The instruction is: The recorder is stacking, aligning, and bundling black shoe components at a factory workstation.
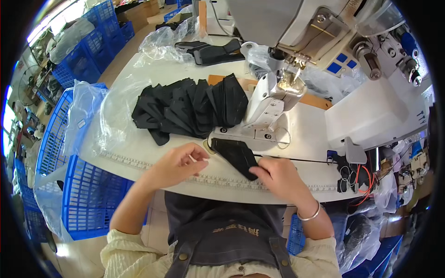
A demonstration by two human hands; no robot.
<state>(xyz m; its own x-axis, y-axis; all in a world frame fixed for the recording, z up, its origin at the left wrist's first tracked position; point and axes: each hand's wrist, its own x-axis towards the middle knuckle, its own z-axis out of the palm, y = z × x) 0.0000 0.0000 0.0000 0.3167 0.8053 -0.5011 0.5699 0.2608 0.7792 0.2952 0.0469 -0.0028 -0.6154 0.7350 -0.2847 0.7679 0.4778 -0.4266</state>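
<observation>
A black fabric piece [235, 156] with a pointed end lies slanting on the white sewing table, in front of the sewing machine's post [272, 99]. My right hand [278, 177] pinches its lower right end between thumb and fingers. To its left, my left hand [181, 163] hovers above the table edge, fingers curled and apart, holding nothing that I can see. A small tan piece [209, 147] shows beside the fabric's upper left end. Behind my left hand, a heap of similar black fabric pieces [185, 105] lies against the machine's base.
Along the table's front edge runs a measuring tape [222, 181]. The machine head [320, 32] overhangs the post. More black pieces [218, 52] lie at the back among clear plastic. Blue crates [92, 199] stand at the left. Orange cord and scissors-like loops [364, 180] sit at the right.
</observation>
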